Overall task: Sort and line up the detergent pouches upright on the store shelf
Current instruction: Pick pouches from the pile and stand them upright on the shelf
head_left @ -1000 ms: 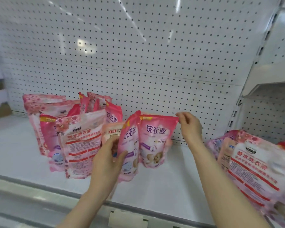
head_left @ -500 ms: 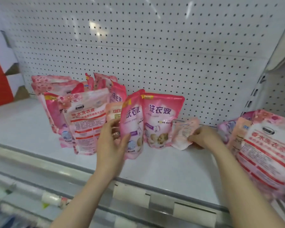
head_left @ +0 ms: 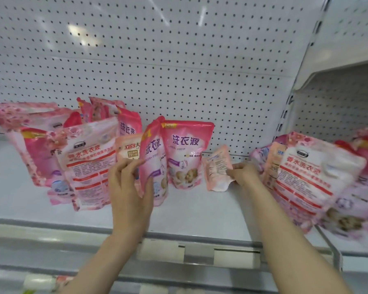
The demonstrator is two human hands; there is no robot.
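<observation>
Pink detergent pouches stand on a white store shelf (head_left: 200,211). My left hand (head_left: 129,187) grips a tall pink pouch (head_left: 154,153) that stands turned edge-on, thumb on its front. Right of it a second pink pouch (head_left: 186,153) stands upright against the pegboard. My right hand (head_left: 245,174) holds a small pale-pink pouch (head_left: 218,167), tilted, its bottom on the shelf beside that pouch. A small pale pouch (head_left: 128,146) sits behind my left fingers. A large pink-and-white pouch (head_left: 87,164) stands at the left.
A cluster of pink pouches (head_left: 36,128) crowds the shelf's left side. A leaning pile of large pouches (head_left: 310,179) fills the right. The pegboard back wall (head_left: 157,60) rises behind. A price rail (head_left: 198,254) runs along the shelf's front edge.
My right hand left the top of the upright pouch, dropped to the right and took hold of the small pale-pink pouch. My left hand has stayed on the edge-on pouch.
</observation>
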